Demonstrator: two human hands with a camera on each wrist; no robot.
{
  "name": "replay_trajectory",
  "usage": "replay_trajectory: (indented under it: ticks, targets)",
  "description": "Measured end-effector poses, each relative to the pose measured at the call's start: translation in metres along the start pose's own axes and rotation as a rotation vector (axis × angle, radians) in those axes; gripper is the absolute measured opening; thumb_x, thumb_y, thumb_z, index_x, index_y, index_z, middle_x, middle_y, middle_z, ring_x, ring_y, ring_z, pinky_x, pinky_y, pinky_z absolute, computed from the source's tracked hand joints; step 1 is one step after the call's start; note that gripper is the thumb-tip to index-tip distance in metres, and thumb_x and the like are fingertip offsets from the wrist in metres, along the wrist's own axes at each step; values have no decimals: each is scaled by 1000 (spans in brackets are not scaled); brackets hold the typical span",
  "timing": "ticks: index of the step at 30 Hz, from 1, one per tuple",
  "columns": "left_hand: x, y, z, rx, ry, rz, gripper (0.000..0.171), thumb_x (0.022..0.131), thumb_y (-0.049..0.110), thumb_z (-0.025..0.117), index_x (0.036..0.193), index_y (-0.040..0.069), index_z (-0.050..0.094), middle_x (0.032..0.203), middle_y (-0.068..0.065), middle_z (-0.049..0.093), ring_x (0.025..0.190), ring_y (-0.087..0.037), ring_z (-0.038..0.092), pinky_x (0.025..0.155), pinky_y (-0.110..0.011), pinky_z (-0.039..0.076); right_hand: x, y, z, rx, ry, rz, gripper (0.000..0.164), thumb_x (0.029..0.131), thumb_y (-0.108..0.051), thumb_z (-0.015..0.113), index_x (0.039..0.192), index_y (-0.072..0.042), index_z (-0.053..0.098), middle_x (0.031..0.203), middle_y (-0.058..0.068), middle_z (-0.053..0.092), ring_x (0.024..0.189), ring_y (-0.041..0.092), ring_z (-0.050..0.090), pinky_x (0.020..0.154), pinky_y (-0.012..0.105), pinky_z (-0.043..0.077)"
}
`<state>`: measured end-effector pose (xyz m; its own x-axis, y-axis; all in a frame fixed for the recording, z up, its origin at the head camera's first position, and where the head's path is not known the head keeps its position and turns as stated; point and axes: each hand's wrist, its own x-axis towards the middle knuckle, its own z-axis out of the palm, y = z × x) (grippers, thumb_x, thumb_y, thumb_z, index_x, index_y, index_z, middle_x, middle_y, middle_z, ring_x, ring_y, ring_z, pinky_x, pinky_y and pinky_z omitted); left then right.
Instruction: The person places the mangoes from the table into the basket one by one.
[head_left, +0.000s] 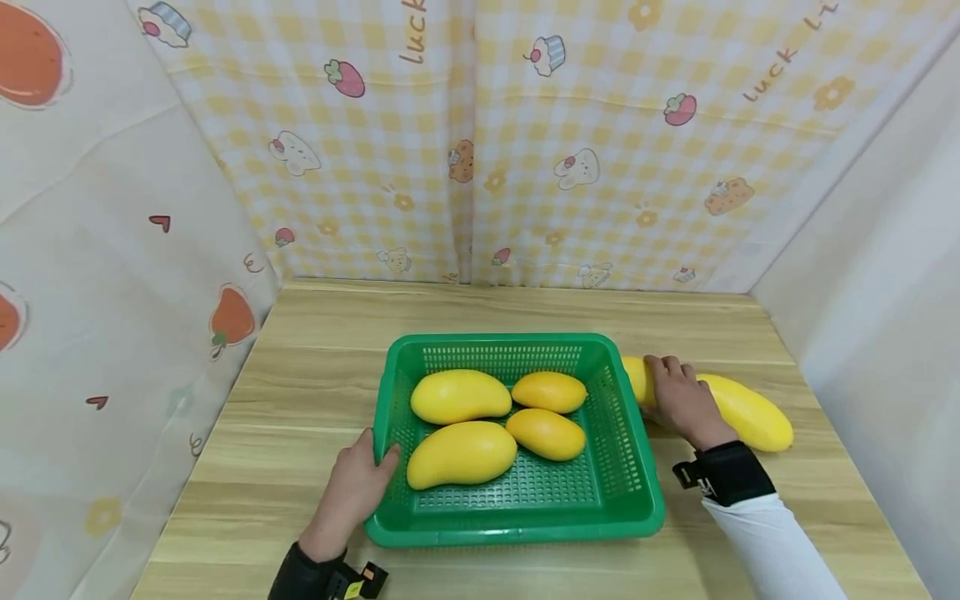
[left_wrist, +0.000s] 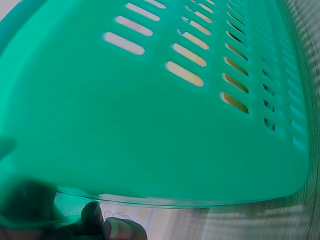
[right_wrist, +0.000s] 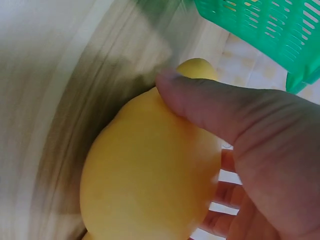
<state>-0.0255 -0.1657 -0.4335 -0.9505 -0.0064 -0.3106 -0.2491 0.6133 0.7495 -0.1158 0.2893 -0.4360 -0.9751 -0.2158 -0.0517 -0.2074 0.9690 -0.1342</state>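
Observation:
A green plastic basket [head_left: 517, 533] stands on the wooden table with two large yellow mangoes [head_left: 461, 454] and two smaller, deeper-yellow mangoes [head_left: 549, 392] inside. My left hand [head_left: 358, 483] grips the basket's left rim, thumb over the inner side and fingers outside. In the left wrist view the slotted basket wall [left_wrist: 150, 135] fills most of the picture. Right of the basket, my right hand [head_left: 686, 404] holds a yellow mango [right_wrist: 145, 165], thumb on one side and fingers on the other. Yellow fruit [head_left: 637, 379] shows left of that hand, and a long yellow mango [head_left: 753, 414] lies to its right.
The wood-grain table [head_left: 300, 392] extends around the basket. A yellow checked cloth [head_left: 375, 167] hangs along the back edge. White cloths [head_left: 885, 250] close off both sides.

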Motion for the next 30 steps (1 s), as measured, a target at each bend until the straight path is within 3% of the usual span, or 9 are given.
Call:
replay_trajectory:
  ticks: [6, 14, 18, 30]
  targets:
    - [-1, -1, 1, -19, 4, 1, 30, 98, 17, 52, 114, -9, 49, 79, -10, 58, 65, -17, 60, 53, -30, 50, 1, -1, 0, 8, 3, 26, 76, 80, -24, 77, 135, 7, 36, 117, 37, 44, 104, 52, 43, 72, 63, 42]
    - [0, -3, 3, -24, -1, 1, 31, 99, 18, 51, 115, -8, 48, 80, -9, 59, 66, -17, 60, 53, -30, 51, 0, 0, -3, 48, -56, 93, 76, 82, -34, 73, 134, 7, 36, 114, 36, 46, 102, 49, 44, 69, 63, 43]
    - [0, -4, 4, -39, -7, -5, 31, 99, 18, 51, 115, -8, 48, 80, -10, 59, 65, -17, 60, 52, -30, 51, -4, 2, -12, 67, -56, 108, 79, 79, -34, 74, 134, 7, 35, 113, 35, 46, 99, 48, 45, 68, 61, 43]
    - [1, -5, 2, -49, -8, 6, 32, 99, 18, 51, 116, -8, 48, 78, -10, 58, 65, -17, 61, 53, -30, 52, -18, 1, -57, 108, 53, 88, 80, 78, -27, 75, 135, 12, 34, 108, 39, 45, 90, 49, 47, 64, 54, 43]
